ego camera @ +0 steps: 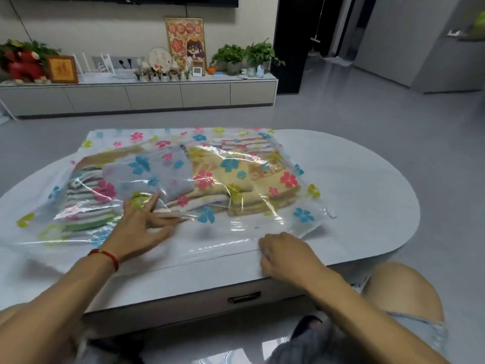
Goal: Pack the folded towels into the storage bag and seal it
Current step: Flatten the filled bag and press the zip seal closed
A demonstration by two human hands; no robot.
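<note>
A clear storage bag printed with coloured flowers lies flat on the white table, its open edge towards the near side. Folded towels sit inside it: a striped towel at the left, a grey towel in the middle, a yellow towel at the right. The left hand presses on the bag with fingers spread and straight. The right hand, fingers curled, pinches the bag's near edge.

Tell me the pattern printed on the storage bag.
Clear plastic storage bag printed with pink, blue and yellow-green flowers, seen in the head view.
</note>
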